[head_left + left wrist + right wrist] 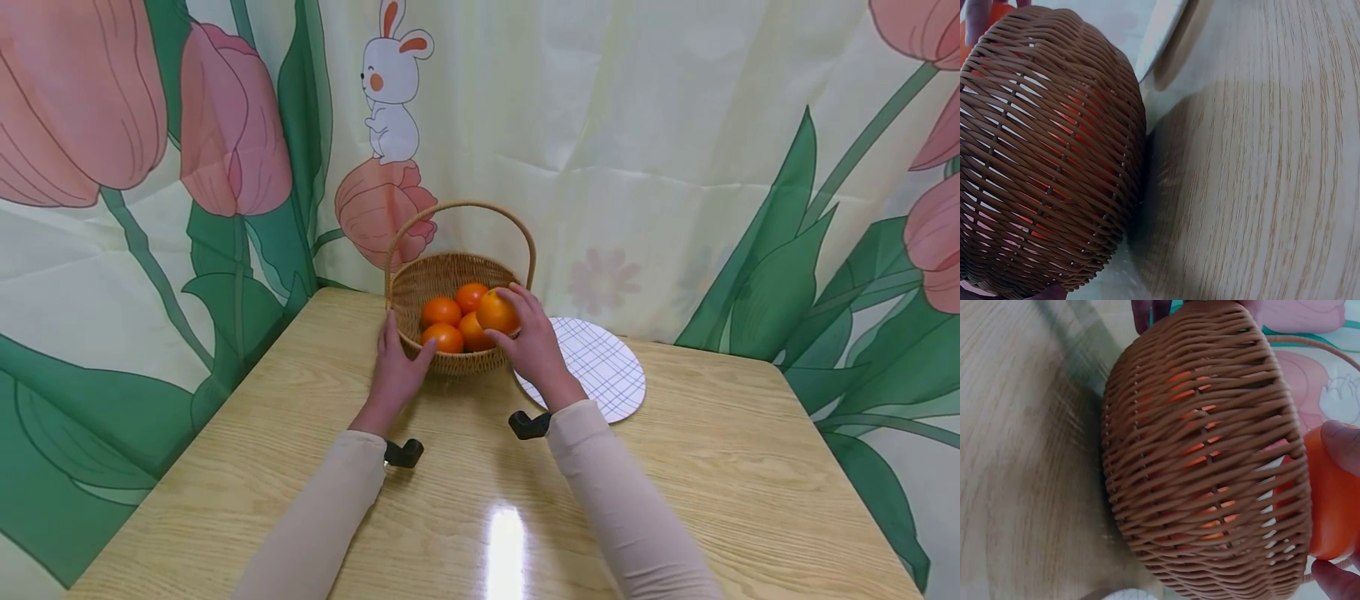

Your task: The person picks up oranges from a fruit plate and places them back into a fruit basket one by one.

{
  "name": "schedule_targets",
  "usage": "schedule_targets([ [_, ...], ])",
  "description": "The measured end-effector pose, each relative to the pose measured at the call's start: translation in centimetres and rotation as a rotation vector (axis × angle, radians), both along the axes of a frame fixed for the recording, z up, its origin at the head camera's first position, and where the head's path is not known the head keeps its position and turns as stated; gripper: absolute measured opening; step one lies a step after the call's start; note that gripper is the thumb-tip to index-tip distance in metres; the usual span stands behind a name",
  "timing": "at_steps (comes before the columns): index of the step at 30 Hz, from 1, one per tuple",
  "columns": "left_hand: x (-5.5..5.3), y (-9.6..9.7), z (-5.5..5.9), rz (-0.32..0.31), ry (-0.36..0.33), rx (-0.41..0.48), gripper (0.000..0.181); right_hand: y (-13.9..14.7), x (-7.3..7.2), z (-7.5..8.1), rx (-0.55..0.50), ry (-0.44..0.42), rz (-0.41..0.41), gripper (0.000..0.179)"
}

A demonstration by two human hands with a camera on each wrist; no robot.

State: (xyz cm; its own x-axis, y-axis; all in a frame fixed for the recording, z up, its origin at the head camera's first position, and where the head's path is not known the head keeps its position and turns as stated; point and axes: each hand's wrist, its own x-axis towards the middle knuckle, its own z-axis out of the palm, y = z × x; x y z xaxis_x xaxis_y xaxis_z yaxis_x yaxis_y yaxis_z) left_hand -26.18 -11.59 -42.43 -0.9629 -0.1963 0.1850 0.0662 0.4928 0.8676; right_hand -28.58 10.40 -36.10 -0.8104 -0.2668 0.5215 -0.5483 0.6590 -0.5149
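Note:
A brown wicker basket (468, 363) with a tall arched handle stands at the back of the table, several oranges (442, 337) inside it. My left hand (395, 367) holds the basket's left front rim, thumb at the rim and fingers along the outer side. At the basket's right side, my right hand (536, 337) pinches one orange (497, 311) between thumb and fingers, over the rim. The right wrist view shows this orange (1329, 500) at the rim, thumb on one side and a finger on the other. Through the weave (1054, 144), orange patches show in the left wrist view.
A round white mat with a blue grid (603, 371) lies on the wooden table (450, 500), right of the basket and partly under my right forearm. Behind the table hangs a curtain (645, 167) printed with tulips and a rabbit, close to the basket handle (468, 203).

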Motion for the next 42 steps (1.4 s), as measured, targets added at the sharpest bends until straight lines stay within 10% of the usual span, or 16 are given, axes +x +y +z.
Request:
schedule_targets([
  [42, -0.4, 0.1, 0.6, -0.005, -0.041, -0.038, 0.096, 2.4, 0.7, -1.7, 0.057, -0.019, -0.066, 0.053],
])
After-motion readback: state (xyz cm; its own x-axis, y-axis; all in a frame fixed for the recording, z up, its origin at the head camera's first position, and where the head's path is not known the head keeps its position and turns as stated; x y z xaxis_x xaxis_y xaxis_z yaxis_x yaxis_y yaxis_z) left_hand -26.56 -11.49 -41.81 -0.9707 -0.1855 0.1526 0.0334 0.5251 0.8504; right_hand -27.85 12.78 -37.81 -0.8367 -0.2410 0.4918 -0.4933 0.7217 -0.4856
